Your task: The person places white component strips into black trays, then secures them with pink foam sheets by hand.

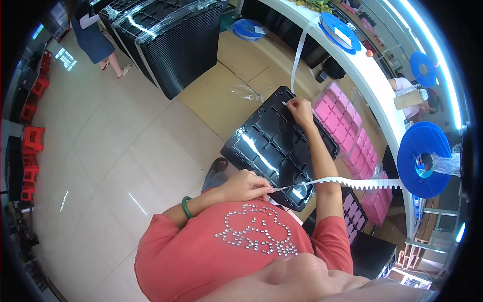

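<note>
My left hand [247, 186], a green bangle on its wrist, pinches the end of a white strip [352, 183] with a notched lower edge. The strip runs right, across my right forearm, to a large blue reel [425, 160]. Before me lies a black plastic tray [266, 132] with moulded compartments and a glossy surface. Over the tray's far end, my right hand [300, 110] is closed, with a small white piece [285, 103] showing at its fingertips. Whether that piece touches the tray, I cannot tell.
Pink moulded trays [338, 113] stand right of the black tray. A tall stack of black trays [176, 55] is beyond it on cardboard [201, 103]. A white curved table [375, 83] holds another blue reel [341, 34]. Red stools [33, 138] line the left; a person [93, 38] stands far left.
</note>
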`<action>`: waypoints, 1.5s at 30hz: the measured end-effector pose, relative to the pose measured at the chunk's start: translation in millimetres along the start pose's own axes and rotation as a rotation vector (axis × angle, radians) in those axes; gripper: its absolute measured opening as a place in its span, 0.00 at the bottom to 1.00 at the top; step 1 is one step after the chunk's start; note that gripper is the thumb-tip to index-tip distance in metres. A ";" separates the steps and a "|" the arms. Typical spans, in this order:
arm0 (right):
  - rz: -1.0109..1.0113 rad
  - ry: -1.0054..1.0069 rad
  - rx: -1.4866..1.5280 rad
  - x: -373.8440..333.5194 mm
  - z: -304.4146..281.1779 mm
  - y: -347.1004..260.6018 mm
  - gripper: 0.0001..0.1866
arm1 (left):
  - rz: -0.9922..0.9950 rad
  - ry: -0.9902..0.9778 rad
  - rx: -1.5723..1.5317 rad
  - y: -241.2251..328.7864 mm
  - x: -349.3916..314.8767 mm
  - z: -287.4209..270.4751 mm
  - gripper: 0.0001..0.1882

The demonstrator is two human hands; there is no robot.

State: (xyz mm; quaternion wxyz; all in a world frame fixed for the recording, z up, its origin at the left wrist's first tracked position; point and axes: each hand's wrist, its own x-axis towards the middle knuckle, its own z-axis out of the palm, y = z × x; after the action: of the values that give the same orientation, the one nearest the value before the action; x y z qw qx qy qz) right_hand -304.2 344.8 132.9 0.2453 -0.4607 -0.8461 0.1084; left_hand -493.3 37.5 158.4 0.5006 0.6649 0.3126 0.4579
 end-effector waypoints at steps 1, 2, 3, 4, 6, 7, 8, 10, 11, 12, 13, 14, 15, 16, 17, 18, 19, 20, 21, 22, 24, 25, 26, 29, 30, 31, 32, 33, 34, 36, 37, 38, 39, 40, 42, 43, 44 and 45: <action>-0.005 0.004 0.003 2.1 1.7 0.3 0.08 | 0.002 0.002 0.007 0.1 0.4 2.5 0.13; 0.025 0.036 -0.008 4.4 3.9 0.2 0.08 | -0.020 -0.029 0.040 1.1 0.5 4.2 0.13; 0.054 0.068 -0.018 6.3 5.0 0.5 0.09 | -0.042 -0.058 0.073 2.2 0.6 6.1 0.13; 0.055 0.075 -0.014 6.5 4.7 1.3 0.09 | -0.041 -0.064 0.080 3.6 -0.6 10.8 0.13; 0.001 0.042 -0.119 13.9 5.7 5.7 0.09 | 0.010 -0.090 0.103 4.2 -0.5 22.7 0.13; 0.005 0.026 -0.140 15.8 6.8 7.5 0.08 | 0.024 -0.099 0.123 4.5 0.1 26.5 0.12; -0.002 0.032 -0.133 17.7 7.3 4.4 0.08 | 0.024 -0.096 0.134 4.8 -1.7 28.8 0.12; -0.002 -0.050 -0.193 22.7 8.4 -2.2 0.07 | 0.059 -0.054 0.182 4.7 -6.3 31.7 0.12; -0.002 -0.045 -0.193 24.2 8.8 -1.1 0.07 | 0.064 -0.048 0.198 4.7 -8.8 33.4 0.12; -0.099 -0.078 -0.334 26.7 10.3 -0.9 0.07 | 0.068 -0.051 0.200 5.1 -11.9 33.6 0.12; -0.194 -0.110 -0.476 28.5 10.9 -0.4 0.06 | 0.013 -0.048 0.154 6.4 -15.2 32.7 0.12; -0.197 -0.107 -0.480 31.0 9.8 -4.4 0.06 | -0.040 -0.039 0.107 8.1 -17.7 32.5 0.12; -0.363 -0.180 -0.525 32.8 8.8 -8.6 0.06 | -0.034 -0.040 0.108 8.5 -19.9 33.5 0.12; -0.527 -0.255 -0.570 32.8 5.3 -11.3 0.06 | -0.041 -0.039 0.109 8.0 -21.8 35.1 0.12; -0.563 -0.282 -0.548 32.6 4.1 -14.4 0.06 | -0.048 -0.035 0.112 9.2 -22.7 34.6 0.12; -0.562 -0.275 -0.555 30.8 -1.4 -14.8 0.06 | -0.040 -0.038 0.116 11.5 -22.1 35.1 0.12; -0.371 -0.321 -0.340 25.5 -9.4 -12.8 0.07 | -0.034 -0.038 0.115 15.1 -20.4 36.7 0.12; -0.184 -0.362 -0.122 18.7 -15.8 -12.4 0.07 | -0.029 -0.034 0.114 17.3 -20.7 37.3 0.12; -0.185 -0.354 -0.127 8.7 -22.4 -8.2 0.07 | -0.021 -0.037 0.118 18.0 -20.4 37.8 0.12; 0.043 -0.278 0.129 -8.5 -30.8 -1.3 0.08 | 0.002 -0.038 0.137 17.8 -19.7 39.2 0.12; 0.313 -0.142 0.518 -56.7 -46.2 4.0 0.08 | 0.022 -0.051 0.150 14.5 -19.0 40.5 0.12; 0.359 -0.083 0.644 -90.3 -60.8 1.6 0.09 | 0.075 -0.050 0.258 12.1 -16.5 42.2 0.11; 0.369 -0.068 0.695 -126.4 -77.7 0.2 0.08 | 0.131 -0.052 0.364 9.8 -15.0 46.2 0.11; 0.533 0.003 0.651 -251.3 -127.6 -1.8 0.09 | 0.134 -0.103 0.286 -11.3 -4.4 74.0 0.11; 0.654 0.009 0.579 -295.7 -147.7 -8.8 0.10 | 0.136 -0.109 0.279 -15.3 2.9 85.4 0.11; 0.628 0.145 0.483 -351.5 -153.2 6.3 0.11 | 0.110 -0.205 0.279 -18.5 11.5 98.8 0.12; 0.738 0.037 0.430 -388.6 -177.8 -1.9 0.12 | 0.112 -0.230 0.265 -24.3 20.9 114.7 0.12; 0.844 -0.008 0.240 -428.2 -194.7 -7.9 0.11 | 0.027 -0.347 0.199 -30.7 30.9 135.2 0.13; 0.987 -0.057 0.083 -465.2 -207.8 -16.2 0.10 | -0.062 -0.466 0.137 -35.0 39.5 154.9 0.13; 0.867 -0.059 -0.245 -517.1 -223.8 -28.2 0.09 | -0.035 -0.730 0.057 -26.1 54.9 184.4 0.18; 0.839 0.074 -0.354 -525.0 -229.7 -35.2 0.08 | 0.132 -0.847 0.063 -45.4 52.1 205.6 0.27; 0.803 0.210 -0.467 -525.3 -239.5 -40.7 0.07 | 0.134 -0.854 0.059 -68.0 44.3 224.4 0.27; 0.809 0.208 -0.466 -507.0 -247.7 -54.0 0.07 | 0.354 -0.730 0.059 -89.6 32.1 241.6 0.31; 0.790 0.341 -0.258 -471.3 -250.8 -72.9 0.06 | 0.571 -0.606 0.057 -101.5 27.5 249.7 0.36; 0.643 0.464 -0.045 -403.7 -242.5 -77.9 0.05 | 0.196 -0.935 -0.024 -53.6 54.7 205.0 0.37; 0.533 0.484 -0.074 -381.7 -246.6 -76.1 0.05 | 0.068 -1.071 -0.093 -39.2 70.6 194.8 0.36; 0.493 0.423 -0.068 -352.7 -243.4 -58.5 0.05 | -0.089 -1.166 -0.161 -35.2 77.4 178.6 0.34; 0.394 0.434 -0.105 -318.2 -237.1 -40.2 0.06 | -0.085 -1.172 -0.163 -35.1 80.3 163.6 0.34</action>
State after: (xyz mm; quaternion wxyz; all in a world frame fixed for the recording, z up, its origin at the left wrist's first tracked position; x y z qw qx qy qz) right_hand -66.4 47.5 252.0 0.3706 -0.6404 -0.6726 0.0087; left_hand -310.0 56.2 135.8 0.6572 0.7531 -0.0256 0.0165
